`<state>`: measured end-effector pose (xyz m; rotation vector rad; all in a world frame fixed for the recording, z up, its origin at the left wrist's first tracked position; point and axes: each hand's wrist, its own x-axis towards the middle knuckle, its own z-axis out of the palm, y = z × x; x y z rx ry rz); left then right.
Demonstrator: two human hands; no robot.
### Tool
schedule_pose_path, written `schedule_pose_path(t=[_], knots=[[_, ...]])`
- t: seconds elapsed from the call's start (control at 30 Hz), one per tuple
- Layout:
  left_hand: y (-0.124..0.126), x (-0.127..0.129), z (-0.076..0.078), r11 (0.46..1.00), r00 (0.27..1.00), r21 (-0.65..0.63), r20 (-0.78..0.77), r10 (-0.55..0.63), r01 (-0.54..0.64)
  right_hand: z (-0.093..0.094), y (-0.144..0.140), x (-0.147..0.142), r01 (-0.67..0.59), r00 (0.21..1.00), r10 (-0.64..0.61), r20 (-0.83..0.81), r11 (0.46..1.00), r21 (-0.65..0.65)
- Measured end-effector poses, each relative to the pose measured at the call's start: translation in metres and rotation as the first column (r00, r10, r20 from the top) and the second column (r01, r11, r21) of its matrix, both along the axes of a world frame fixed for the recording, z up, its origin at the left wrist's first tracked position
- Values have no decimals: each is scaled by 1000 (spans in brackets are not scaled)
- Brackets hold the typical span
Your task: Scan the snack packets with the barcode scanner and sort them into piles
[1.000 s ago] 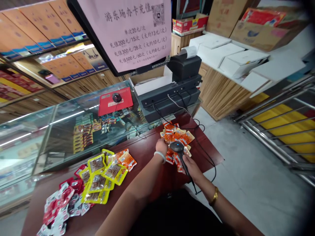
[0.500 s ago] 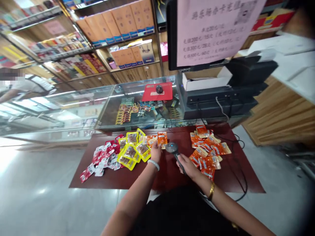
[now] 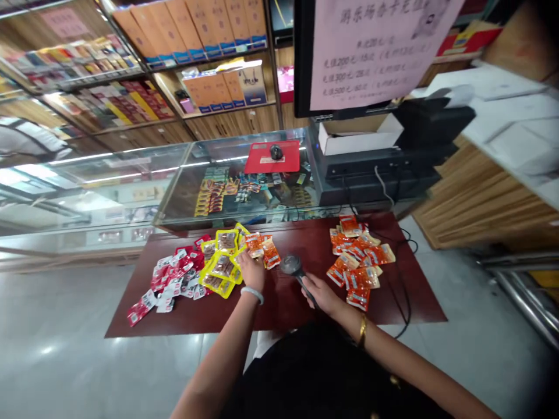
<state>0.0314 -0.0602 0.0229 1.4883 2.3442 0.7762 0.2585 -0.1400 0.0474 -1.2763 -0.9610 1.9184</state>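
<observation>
My left hand [image 3: 251, 271], with a pale bracelet on the wrist, rests on the dark red table [image 3: 283, 311]. Its fingers lie at the edge of a small group of orange snack packets [image 3: 264, 249], beside the yellow packets [image 3: 222, 263], and I see nothing gripped in it. My right hand [image 3: 322, 293] holds a black barcode scanner [image 3: 292, 265] by its handle, head pointing toward the table's middle. A bigger pile of orange packets [image 3: 357, 261] lies to the right of the scanner. Red and white packets [image 3: 170, 280] are spread at the left.
Behind the table stands a glass display counter [image 3: 131, 174] with a red mouse pad and mouse [image 3: 273, 156]. A black register and printer [image 3: 393, 157] sit at the right under a monitor with a pink notice [image 3: 375, 46]. The scanner's cable [image 3: 404, 302] runs off the table's right side. Shelves of boxes fill the back.
My left hand carried an orange packet from the right pile over to the small orange group on the left and let it go there. The scanner followed leftward; my view swung left.
</observation>
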Motion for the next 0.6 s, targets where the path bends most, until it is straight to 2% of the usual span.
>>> schedule_pose_path(t=[0.1,0.17,0.27,0.33,0.43,0.6], knots=[[-8,52,-11,957,961,-98,74,-267,273,-7,-14,24,101,995,-99,27,993,-61],[-15,91,-21,878,884,-141,172,-434,458,-9,-23,41,178,984,-174,45,980,-91],[-24,142,-30,765,781,-171,220,-585,621,-10,-38,66,301,953,-293,80,946,-119],[-29,168,-31,721,747,-199,191,-636,664,-8,-48,80,373,927,-363,99,918,-131],[-33,195,-30,688,729,-263,107,-676,676,-6,-60,97,457,889,-444,114,877,-151],[-35,214,-29,634,698,-381,45,-714,673,-7,-73,109,541,841,-531,106,826,-158]])
